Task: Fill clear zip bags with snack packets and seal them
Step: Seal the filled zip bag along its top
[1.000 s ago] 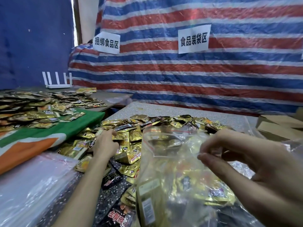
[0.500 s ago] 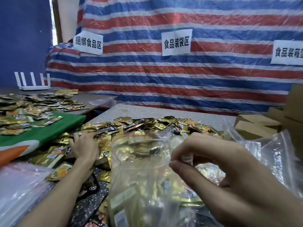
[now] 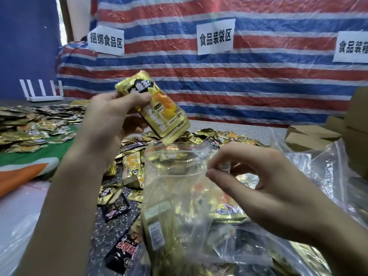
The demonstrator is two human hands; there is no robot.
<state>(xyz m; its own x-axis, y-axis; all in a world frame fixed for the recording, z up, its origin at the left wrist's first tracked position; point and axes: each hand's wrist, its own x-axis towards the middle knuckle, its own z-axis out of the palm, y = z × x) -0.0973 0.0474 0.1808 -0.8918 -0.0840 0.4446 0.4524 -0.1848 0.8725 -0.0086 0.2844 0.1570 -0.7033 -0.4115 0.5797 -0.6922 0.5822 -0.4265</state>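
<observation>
My left hand [image 3: 111,118] grips a small bunch of gold snack packets [image 3: 159,110], raised and tilted just above the mouth of a clear zip bag [image 3: 179,176]. The bag stands in front of me with a red zip line at its open top and several gold packets inside. My right hand [image 3: 264,186] pinches the bag's near rim between thumb and forefinger and holds the mouth open. A heap of loose gold and black snack packets [image 3: 219,136] lies on the speckled table [image 3: 111,234] behind and left of the bag.
A second spread of packets [image 3: 29,124] covers a green and orange cloth [image 3: 23,166] at the left. Clear empty bags lie at the lower left [image 3: 18,226] and at the right [image 3: 328,168]. Cardboard boxes [image 3: 310,136] stand at the right. A striped tarpaulin with paper signs closes the back.
My left hand has lifted off the heap with a bunch of gold packets and brought it up over the bag's mouth. My right hand still pinches the bag's rim.
</observation>
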